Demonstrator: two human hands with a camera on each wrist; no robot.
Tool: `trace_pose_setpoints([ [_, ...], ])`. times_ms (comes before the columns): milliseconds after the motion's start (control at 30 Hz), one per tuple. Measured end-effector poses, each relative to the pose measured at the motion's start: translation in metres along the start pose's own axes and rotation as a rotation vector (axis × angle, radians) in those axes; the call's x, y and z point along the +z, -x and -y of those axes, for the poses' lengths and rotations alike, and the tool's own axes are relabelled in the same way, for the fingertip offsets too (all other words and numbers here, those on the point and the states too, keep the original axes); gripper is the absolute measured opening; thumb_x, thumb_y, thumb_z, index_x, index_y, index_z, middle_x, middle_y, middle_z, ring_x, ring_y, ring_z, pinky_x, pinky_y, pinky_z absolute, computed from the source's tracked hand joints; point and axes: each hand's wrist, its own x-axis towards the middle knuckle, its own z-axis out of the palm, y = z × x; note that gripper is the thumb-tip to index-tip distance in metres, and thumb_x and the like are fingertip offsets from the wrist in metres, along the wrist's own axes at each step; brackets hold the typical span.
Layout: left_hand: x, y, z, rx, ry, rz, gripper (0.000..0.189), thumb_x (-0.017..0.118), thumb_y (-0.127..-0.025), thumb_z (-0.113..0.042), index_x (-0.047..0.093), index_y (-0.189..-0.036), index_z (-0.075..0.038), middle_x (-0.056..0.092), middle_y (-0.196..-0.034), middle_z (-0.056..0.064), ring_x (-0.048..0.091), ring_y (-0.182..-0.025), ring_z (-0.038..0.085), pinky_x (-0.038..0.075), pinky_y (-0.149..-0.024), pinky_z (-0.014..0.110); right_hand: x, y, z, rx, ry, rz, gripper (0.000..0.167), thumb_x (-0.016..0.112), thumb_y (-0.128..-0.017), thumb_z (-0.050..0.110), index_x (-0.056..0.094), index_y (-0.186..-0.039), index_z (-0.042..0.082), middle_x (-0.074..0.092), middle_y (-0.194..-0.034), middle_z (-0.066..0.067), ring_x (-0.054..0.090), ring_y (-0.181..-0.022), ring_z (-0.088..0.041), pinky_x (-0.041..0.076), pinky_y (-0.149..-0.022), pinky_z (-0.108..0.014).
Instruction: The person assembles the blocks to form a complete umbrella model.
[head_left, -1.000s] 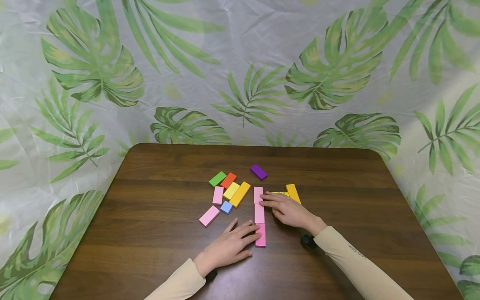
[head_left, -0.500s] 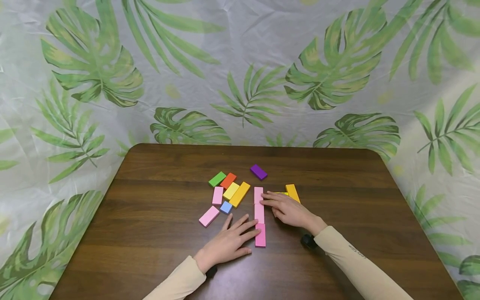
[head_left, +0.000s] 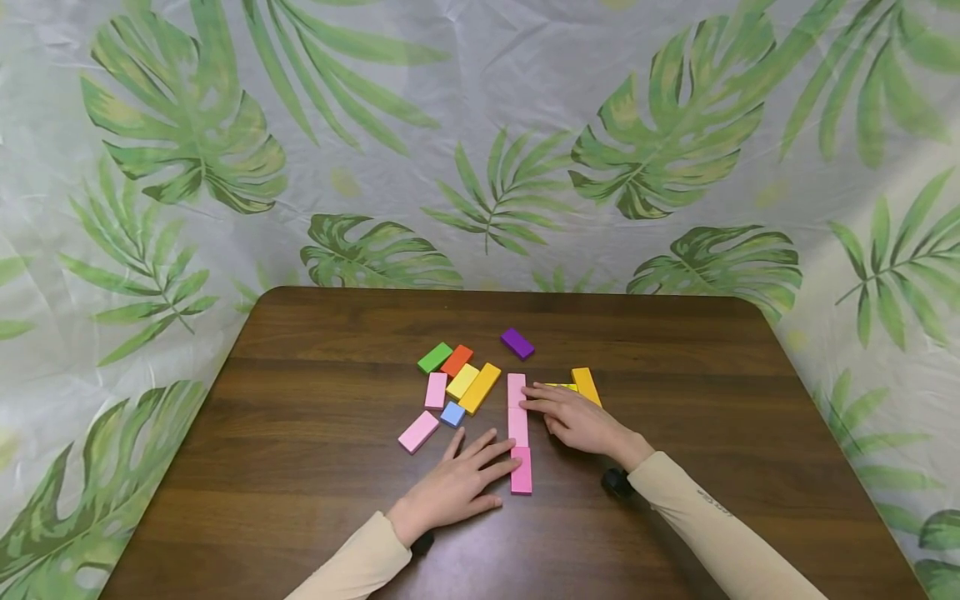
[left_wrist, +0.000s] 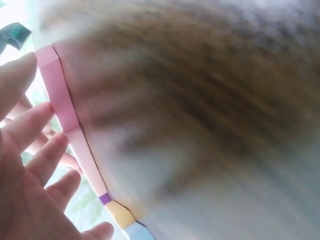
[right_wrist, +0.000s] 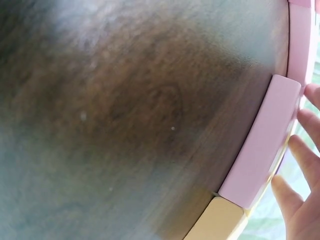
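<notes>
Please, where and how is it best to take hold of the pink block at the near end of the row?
The near pink block is probably best pinched at the middle of its long sides, from above. It lies flat, and its far end meets the next pink block, so its ends are harder to grip. The left hand is close, at its left side.

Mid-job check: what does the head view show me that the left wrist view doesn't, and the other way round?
Only the head view shows the green block, the orange-red block and the right sleeve.

Only the left wrist view shows the palm side of the left hand.

Both show that hand, the pink row and the purple block.
</notes>
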Motion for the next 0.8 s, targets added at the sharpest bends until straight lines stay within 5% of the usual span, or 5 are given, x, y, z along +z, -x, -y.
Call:
trace_pose_setpoints([
  [400, -0.002, -0.012, 0.003, -0.029, 0.034, -0.047, 0.055, 0.060, -0.093, -0.043, 0.049, -0.142, -0.019, 0.035, -0.151, 0.004, 0.024, -0.141, 0.026, 0.019, -0.106, 0.063, -0.001, 0.003, -0.002, 0.004, -0.021, -0.025, 0.043, 0.056, -0.092, 0.005, 0.056, -0.135, 0.009, 0.041, -0.147, -0.008, 0.035, -0.136, -0.030, 0.029, -0.107, -0.052],
  [800, -0.004, -0.013, 0.005, 0.021, 0.051, 0.011, 0.047, 0.055, -0.095, -0.043, 0.053, -0.139, -0.026, 0.035, -0.151, -0.002, 0.018, -0.143, 0.028, 0.018, -0.105, 0.065, -0.001, 0.004, -0.001, -0.007, -0.006, 0.039, 0.044, 0.055, -0.093, 0.008, 0.056, -0.137, 0.016, 0.042, -0.147, -0.004, 0.032, -0.137, -0.029, 0.028, -0.108, -0.051],
])
